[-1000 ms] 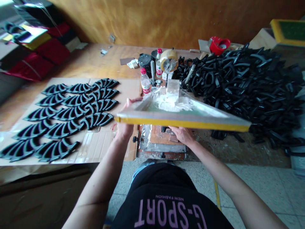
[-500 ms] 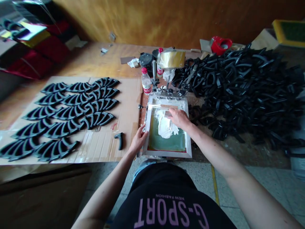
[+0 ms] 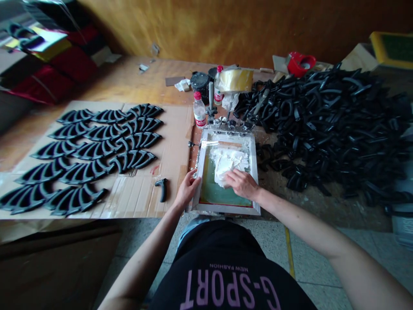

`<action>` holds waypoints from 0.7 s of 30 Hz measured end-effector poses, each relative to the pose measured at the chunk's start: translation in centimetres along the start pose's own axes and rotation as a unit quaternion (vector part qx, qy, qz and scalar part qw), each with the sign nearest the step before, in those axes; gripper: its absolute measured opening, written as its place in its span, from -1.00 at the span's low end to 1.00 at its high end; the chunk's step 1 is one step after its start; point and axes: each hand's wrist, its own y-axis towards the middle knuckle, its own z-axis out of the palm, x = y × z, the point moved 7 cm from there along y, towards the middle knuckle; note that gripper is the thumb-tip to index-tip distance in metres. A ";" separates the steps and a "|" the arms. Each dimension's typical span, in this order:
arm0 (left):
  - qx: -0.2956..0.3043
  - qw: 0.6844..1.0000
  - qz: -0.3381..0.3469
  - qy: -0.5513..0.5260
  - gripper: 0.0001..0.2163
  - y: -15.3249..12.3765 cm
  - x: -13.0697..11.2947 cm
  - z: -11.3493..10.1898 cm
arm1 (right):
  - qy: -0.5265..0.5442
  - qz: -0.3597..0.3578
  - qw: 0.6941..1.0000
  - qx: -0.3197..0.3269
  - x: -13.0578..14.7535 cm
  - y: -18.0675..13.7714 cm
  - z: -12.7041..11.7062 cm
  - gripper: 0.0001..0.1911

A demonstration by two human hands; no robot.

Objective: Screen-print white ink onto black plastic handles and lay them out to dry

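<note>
A screen-printing frame (image 3: 257, 189) with a green mesh (image 3: 211, 194) lies flat at the table's front edge. Thick white ink (image 3: 229, 160) is spread over the upper and middle mesh. My right hand (image 3: 242, 184) is closed at the lower edge of the ink, around a small flat scraper that its fingers mostly hide. On the frame's left rail, my left hand (image 3: 187, 188) rests with its fingers curled about the edge. A single curved black handle-like part (image 3: 162, 189) lies on cardboard (image 3: 174, 159) to the left of that hand.
Rows of similar black parts (image 3: 93, 144) cover the cardboard at left. A large heap of black parts (image 3: 322, 125) fills the right side. Behind the frame stand red-capped bottles (image 3: 199, 113), a dark tub (image 3: 199, 81) and a yellow tape roll (image 3: 237, 80).
My right hand has moved down the mesh toward me, from the upper part to the middle, and the white ink is spread wider behind it. My left hand stays on the frame.
</note>
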 end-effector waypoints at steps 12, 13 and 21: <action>-0.001 0.993 0.046 -0.112 -0.52 -3.1 -10.6 -1.7 | 0.098 0.263 0.941 -0.188 -13.8 3.9 -8.3 -0.54; -0.014 0.988 0.075 -0.132 -0.54 -3.1 -12.5 -1.9 | 0.103 0.298 0.923 -0.220 -15.7 2.3 -8.7 -0.59; -0.025 0.940 0.212 -0.267 -0.57 0.0 -22.4 -0.6 | 0.140 0.307 0.941 -0.031 -12.6 -4.0 2.2 -0.73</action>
